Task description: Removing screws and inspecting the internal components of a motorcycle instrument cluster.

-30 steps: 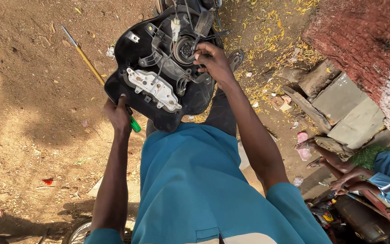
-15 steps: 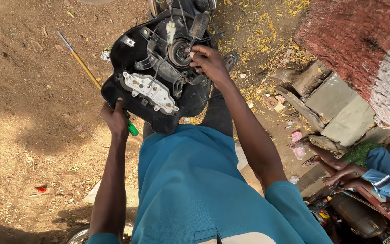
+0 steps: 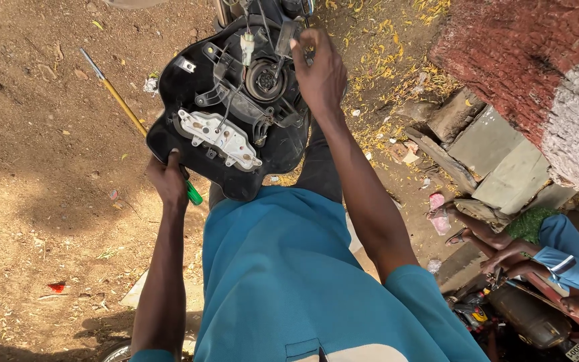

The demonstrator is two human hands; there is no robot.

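Seen from the head camera looking down, a person in a teal shirt holds a black plastic housing (image 3: 229, 114), its inner side facing up, above bare dirt ground (image 3: 35, 201). The left hand (image 3: 167, 181) grips the housing's lower edge, fingers curled shut on it together with a screwdriver (image 3: 135, 121) that has a yellow shaft and green handle; most of the handle is hidden by the hand. The right hand (image 3: 319, 70) pinches a small part near the top; what exactly it holds is hard to make out. A white plate (image 3: 219, 139) and round socket (image 3: 265, 79) sit inside. Another person (image 3: 557, 251) crouches at lower right, partly cut off, beside stone slabs (image 3: 504, 174).
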